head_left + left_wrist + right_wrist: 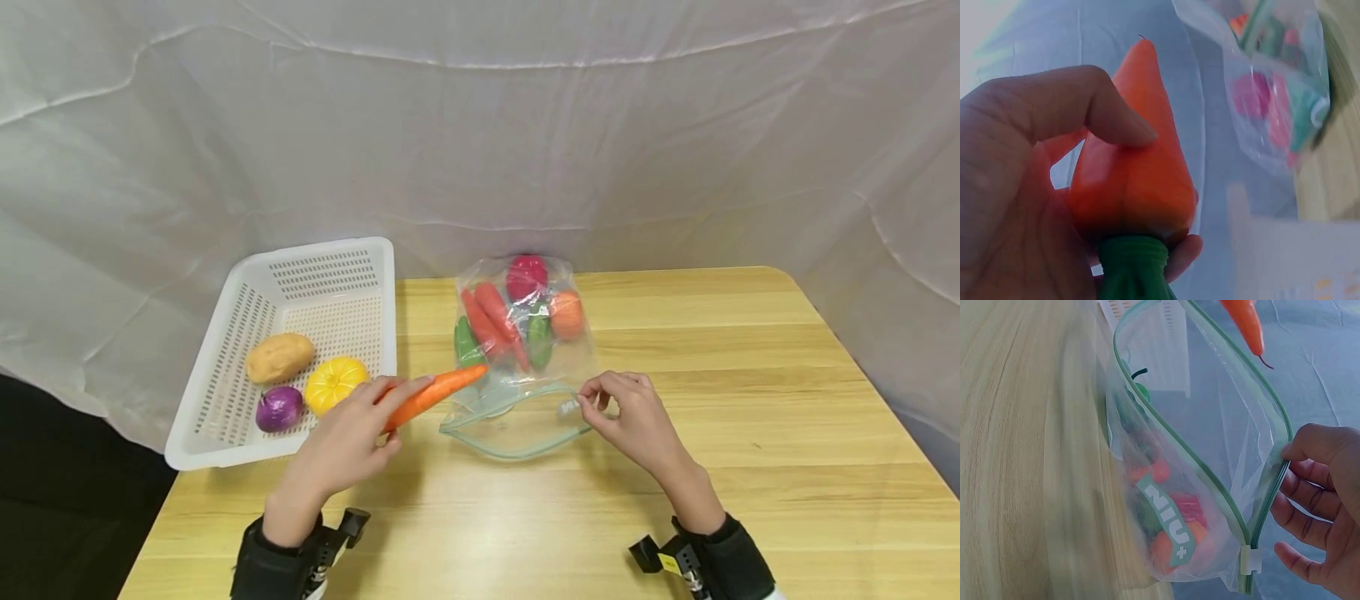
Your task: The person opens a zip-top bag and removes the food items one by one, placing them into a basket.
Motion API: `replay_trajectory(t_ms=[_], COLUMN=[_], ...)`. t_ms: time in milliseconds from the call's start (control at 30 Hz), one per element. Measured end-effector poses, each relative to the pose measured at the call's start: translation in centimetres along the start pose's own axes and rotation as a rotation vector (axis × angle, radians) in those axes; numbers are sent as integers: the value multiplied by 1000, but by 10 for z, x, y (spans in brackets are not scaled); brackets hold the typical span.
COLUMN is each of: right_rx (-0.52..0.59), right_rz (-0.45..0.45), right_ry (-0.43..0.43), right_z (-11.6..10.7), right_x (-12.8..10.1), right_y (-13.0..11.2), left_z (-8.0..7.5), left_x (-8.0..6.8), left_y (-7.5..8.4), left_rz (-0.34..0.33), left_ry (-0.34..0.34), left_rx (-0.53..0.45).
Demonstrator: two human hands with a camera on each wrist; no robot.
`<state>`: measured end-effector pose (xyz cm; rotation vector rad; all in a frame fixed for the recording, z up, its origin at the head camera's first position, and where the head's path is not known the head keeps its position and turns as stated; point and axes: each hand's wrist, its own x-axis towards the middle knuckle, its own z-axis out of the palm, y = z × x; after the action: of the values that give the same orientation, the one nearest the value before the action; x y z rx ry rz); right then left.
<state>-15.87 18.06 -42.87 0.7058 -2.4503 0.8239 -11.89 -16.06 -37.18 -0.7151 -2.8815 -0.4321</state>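
Note:
My left hand (341,442) grips an orange carrot (442,390) with a green stem end (1133,265). Its tip points right, over the near left part of a clear zip bag (517,457). The thumb lies across the carrot's side in the left wrist view. At the bag's right edge, my right hand (633,417) pinches the green-trimmed rim between thumb and forefinger, close to the white slider (1250,560). The bag's mouth gapes toward me. Inside lie long red vegetables (491,317), green ones (538,337), a deep pink one (527,277) and a round orange one (567,314).
A white perforated basket (382,333) stands on the left of the wooden table (712,375). It holds a potato (280,358), a purple onion (279,409) and a yellow pumpkin (335,383). Pale cloth (487,150) hangs behind the table.

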Motion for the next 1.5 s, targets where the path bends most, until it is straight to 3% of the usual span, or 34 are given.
replay_trajectory(t_ms=[433,667,900,1033,1233,1400,1500], right_rx=[-2,0,5,7,9,3,3], right_rz=[-23,-20,-19,-16,-6,-4,-2], right_ry=[22,18,20,19,3,-1,-7], right_z=[2,3,3,3,3,3,3], right_x=[0,0,0,-1,-3,-3,-2], right_y=[2,3,3,3,2,2,2], left_z=[-1,-4,0,11,18,17,18], left_x=[-15,-26,-31,-31,-29,-27,-27], left_y=[-44,-59,-74,-86,-96,-94,-92], left_rz=[-60,-143,-213,-274,-384,-403,-425], left_ry=[82,105,235,290,243,200,217], left_rx=[21,57,80,27,-149,-122,-111])
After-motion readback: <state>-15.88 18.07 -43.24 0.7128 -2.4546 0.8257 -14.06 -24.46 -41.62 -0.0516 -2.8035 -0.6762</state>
